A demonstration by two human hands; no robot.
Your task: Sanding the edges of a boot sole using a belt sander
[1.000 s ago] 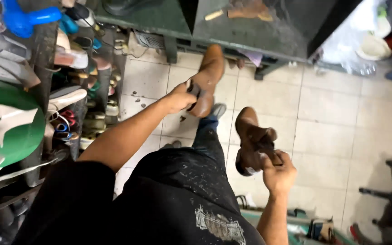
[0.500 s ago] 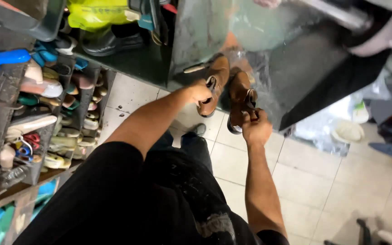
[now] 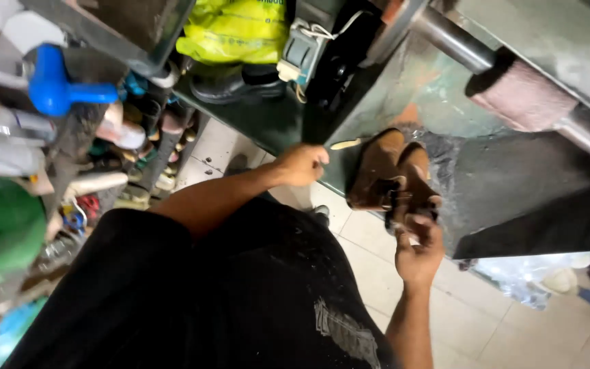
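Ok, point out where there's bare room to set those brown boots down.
Bare room: the dark machine ledge right of the brown boots, below the roller, and the floor tiles beside the right hand. The rack beyond the left hand is crowded.

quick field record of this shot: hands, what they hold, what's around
right hand: grips two brown boots by their tops
left hand: holds nothing, at the green bench edge by a small pale stick
boots: side by side against the machine front
machine: shaft with a pink roller above
left side: rack of shoe parts, blue mallet
floor: pale tiles
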